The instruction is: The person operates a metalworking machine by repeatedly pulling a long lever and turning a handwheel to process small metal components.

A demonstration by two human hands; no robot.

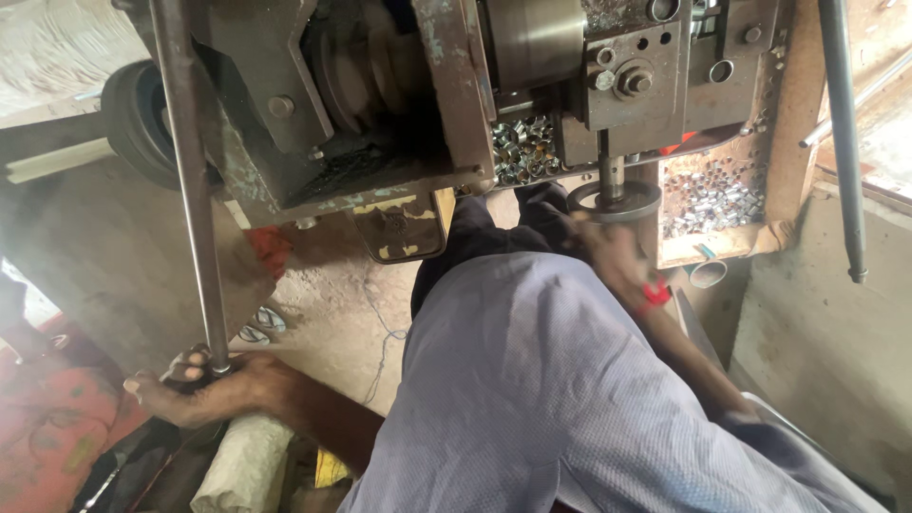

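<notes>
Blue-sleeved, the right hand [608, 252] blurs at the handwheel [615, 200], its fingers unreadable, while left fingers [185, 372] clamp the long lever [195, 190]; many cut rings [717, 195] already fill the tray [708, 249].

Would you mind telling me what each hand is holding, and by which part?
The left hand grips the long metal rod at its lower end. The right hand, blurred, sits at the round handwheel; its grip cannot be told.

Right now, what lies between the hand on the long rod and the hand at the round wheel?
In the head view, between the left hand and the right hand lie the person's dark trouser legs and pale blue shirt.
</notes>
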